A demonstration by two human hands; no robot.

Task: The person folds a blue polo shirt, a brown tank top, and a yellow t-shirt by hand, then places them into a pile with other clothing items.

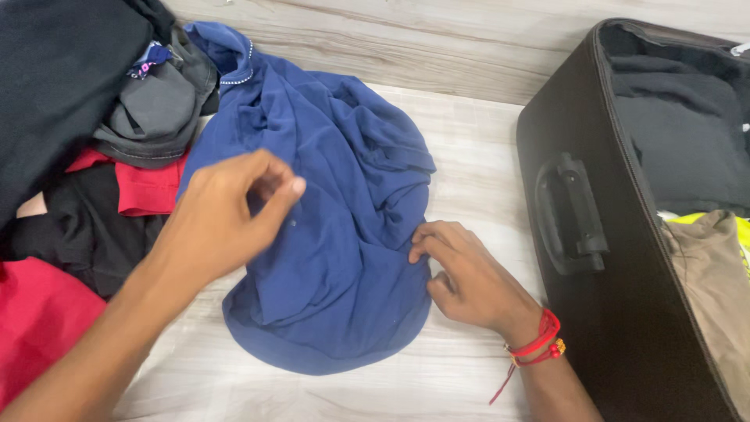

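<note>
Blue shirt (336, 234) crumpled, collar far-left; right hand (469, 277) pinches edge; left hand (223, 215) hovers, seemingly empty.

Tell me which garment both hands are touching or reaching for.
The blue garment spread on the floor: the right hand pinches its edge and the left hand hovers over it. The red garment and grey garment lie untouched in the pile.

We see the crumpled shirt (336, 234) on the floor (469, 164) between the heap of clothes (94, 156) at left and the open suitcase (617, 258) at right.
</note>
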